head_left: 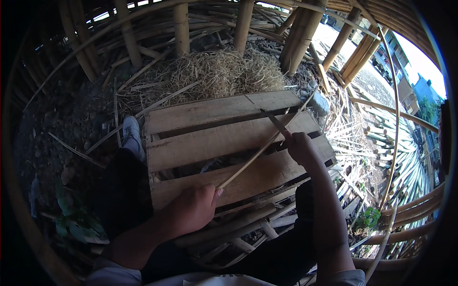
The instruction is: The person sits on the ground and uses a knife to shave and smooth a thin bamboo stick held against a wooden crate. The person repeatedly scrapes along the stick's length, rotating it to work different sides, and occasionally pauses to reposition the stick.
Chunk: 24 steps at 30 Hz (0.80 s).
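My left hand (196, 206) is closed round the near end of a long thin bamboo strip (251, 159). The strip slants up and to the right across a slatted wooden pallet (205, 139), and its far end passes beyond the pallet's edge. My right hand (301, 147) grips the handle of a knife (275, 122), whose dark blade points up and to the left. The blade lies close to the strip or against it; I cannot tell whether they touch. The fingers of both hands are partly hidden from above.
A heap of pale shavings (224, 74) lies behind the pallet, among upright bamboo posts (182, 29). Many cut bamboo poles (410, 167) are stacked at the right. My shoe (132, 136) rests left of the pallet. A grey stone (319, 103) sits by its far right corner.
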Motion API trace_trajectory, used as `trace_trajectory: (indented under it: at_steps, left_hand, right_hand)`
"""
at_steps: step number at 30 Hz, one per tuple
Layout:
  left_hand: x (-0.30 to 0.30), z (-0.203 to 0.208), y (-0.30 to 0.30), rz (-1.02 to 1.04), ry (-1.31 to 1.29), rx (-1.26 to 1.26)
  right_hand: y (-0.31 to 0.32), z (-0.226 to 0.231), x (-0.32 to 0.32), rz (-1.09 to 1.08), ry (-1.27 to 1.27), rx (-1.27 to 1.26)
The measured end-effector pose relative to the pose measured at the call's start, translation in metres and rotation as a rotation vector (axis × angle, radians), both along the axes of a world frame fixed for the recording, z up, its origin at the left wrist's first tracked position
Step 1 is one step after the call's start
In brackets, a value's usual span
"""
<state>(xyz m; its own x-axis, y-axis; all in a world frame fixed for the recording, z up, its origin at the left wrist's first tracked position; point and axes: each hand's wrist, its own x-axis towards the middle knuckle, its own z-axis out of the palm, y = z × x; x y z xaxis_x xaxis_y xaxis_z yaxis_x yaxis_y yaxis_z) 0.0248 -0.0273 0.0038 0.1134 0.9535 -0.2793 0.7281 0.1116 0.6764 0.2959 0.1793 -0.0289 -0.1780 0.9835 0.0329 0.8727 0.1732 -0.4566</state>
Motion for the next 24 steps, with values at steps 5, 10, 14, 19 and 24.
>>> trace_trajectory:
  at_steps: [5, 10, 14, 19, 24]
  left_hand:
    - [0.003, -0.001, 0.0, -0.019, 0.023, 0.037]
    - [0.005, 0.003, -0.001, -0.039, 0.109, 0.073]
    - [0.005, -0.006, -0.004, -0.054, 0.097, 0.154]
    - [0.011, -0.007, -0.001, -0.074, 0.11, 0.176]
    - [0.006, -0.012, -0.002, -0.059, 0.111, 0.183]
  right_hand:
    - [-0.016, -0.007, 0.0, 0.078, 0.004, 0.145]
    - [-0.003, 0.013, 0.0, 0.039, 0.021, -0.157]
    - [-0.015, 0.029, -0.014, -0.035, 0.021, -0.321]
    - [0.008, 0.024, 0.012, -0.079, 0.018, -0.302]
    - [-0.044, 0.012, -0.032, 0.343, 0.075, -0.093]
